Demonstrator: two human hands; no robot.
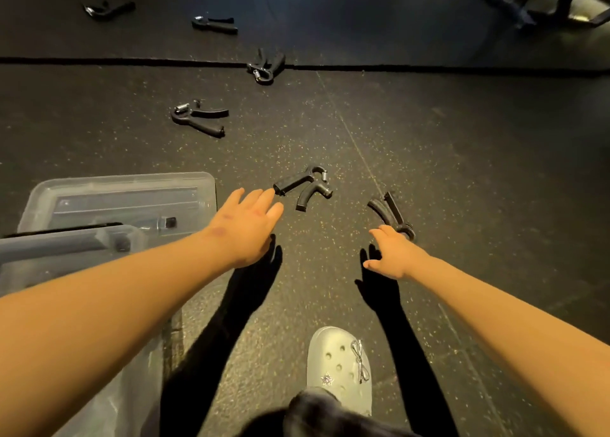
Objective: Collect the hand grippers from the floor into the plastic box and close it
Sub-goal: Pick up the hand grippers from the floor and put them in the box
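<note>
Hand grippers of black plastic with padded handles and a steel spring at the head lie scattered on the dark speckled rubber floor (429, 146), six in sight, none yet lifted. Each looks light, stiff and compact, and I judge the V of two handles gives the surest hold: fingers wrapped round both legs, or hooked through the looped head, since the grip sleeves look less slippery than the bare spring end. Nearest, the right hand (391, 255) reaches low with fingers loosely spread and empty, its fingertips at or just beside the head of the nearest closed-up hand gripper (391, 213); whether they touch it I cannot tell. The left hand (247, 225) stretches forward palm down, flat and spread, also empty, its fingertips just short of the handle end of the splayed hand gripper (303, 187). Both forearms are extended well out from the body, above a pale grey perforated clog (340, 367). At the left, close by the left forearm, stands the clear plastic box (125, 185), uncovered, with a dark item dimly showing inside. Farther off lies a third hand gripper (199, 118), then a fourth on the floor seam (265, 66), and two more well beyond, one (215, 24) and another (107, 9).
</note>
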